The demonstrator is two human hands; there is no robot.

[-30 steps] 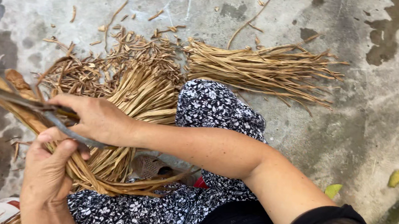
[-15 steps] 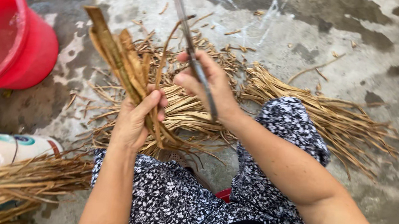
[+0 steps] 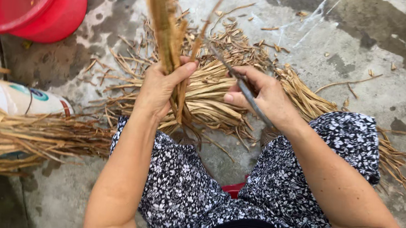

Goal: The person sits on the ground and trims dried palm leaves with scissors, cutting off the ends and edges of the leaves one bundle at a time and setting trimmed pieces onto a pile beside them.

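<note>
You've got just the one view, off your own head, looking steeply down over your lap at the concrete floor (image 3: 360, 39). It's close in: your forearms come up from six o'clock, knees fill the bottom. A red bucket (image 3: 34, 4) is cut off at ten o'clock, and a tied bundle of dry stalks (image 3: 25, 137) runs out at nine.

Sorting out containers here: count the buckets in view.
2. A red bucket stands at top left; a white bucket lies on its side at the left edge, behind a bundle of dried strips. Others may be out of frame.
</note>
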